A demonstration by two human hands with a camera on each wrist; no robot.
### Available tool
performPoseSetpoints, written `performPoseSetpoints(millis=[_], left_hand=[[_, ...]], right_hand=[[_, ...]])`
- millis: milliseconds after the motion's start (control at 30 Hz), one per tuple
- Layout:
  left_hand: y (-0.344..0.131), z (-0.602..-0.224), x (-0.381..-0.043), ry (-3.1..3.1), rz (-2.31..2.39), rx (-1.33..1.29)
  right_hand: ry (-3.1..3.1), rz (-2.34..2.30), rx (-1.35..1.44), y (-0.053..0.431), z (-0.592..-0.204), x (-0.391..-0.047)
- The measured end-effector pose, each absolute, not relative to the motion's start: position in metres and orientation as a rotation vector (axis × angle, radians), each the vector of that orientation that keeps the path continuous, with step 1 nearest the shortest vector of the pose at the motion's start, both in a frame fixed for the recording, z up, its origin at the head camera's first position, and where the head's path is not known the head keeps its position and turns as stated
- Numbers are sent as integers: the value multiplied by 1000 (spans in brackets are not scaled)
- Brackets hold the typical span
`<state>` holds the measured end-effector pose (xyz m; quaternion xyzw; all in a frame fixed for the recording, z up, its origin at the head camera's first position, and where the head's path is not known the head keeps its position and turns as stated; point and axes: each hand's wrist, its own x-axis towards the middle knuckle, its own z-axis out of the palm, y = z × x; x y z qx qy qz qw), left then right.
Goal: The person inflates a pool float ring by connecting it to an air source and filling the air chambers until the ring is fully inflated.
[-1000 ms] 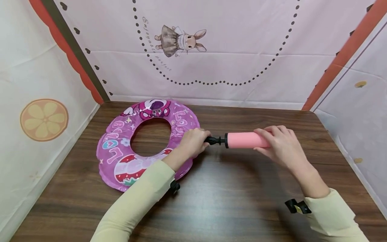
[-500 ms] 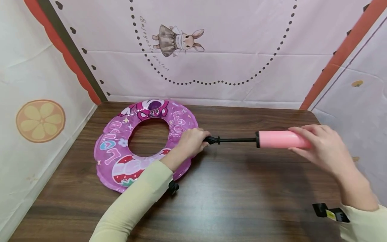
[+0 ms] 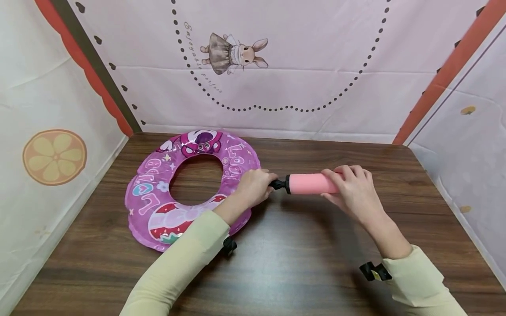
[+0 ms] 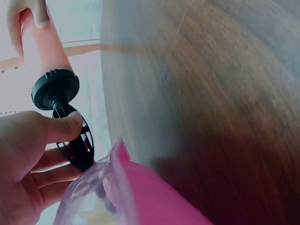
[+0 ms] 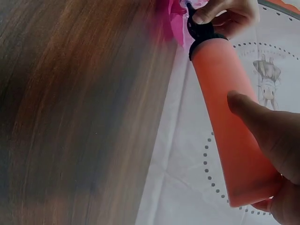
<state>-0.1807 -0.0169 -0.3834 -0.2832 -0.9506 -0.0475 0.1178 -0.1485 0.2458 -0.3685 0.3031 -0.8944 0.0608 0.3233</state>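
A purple inflatable swim ring (image 3: 237,151) with bear and strawberry prints lies at the left of the table. Beside its right edge, my left hand (image 3: 253,188) holds the black handle (image 3: 278,184) of a hand pump. The left wrist view shows the thumb and fingers round that slotted handle (image 4: 77,140), whose tip meets the ring's clear plastic (image 4: 89,187). My right hand (image 3: 357,193) grips the far end of the pump's pink barrel (image 3: 310,184), thumb along its side in the right wrist view. The barrel is pushed up close to the handle, with the rod hidden inside.
Printed cloth walls (image 3: 336,87) stand behind the dark wooden table (image 3: 276,272) and on both sides of it. Black devices (image 3: 375,272) are strapped at both wrists.
My right hand drew the barrel out to the right, baring the black rod, then pushed it back left against the handle. My left hand stayed by the ring.
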Motion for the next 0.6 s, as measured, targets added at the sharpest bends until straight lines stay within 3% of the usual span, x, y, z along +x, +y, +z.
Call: performPoseSetpoints(millis=[233,600], left_hand=[[-21,-381,-182,-2801,-160,-802],[-28,-382,-187,-2807,-218,-789]], right_hand=[[-2385,146,812,268,-362,-147],[-2435,231,732,342,-331,-130]])
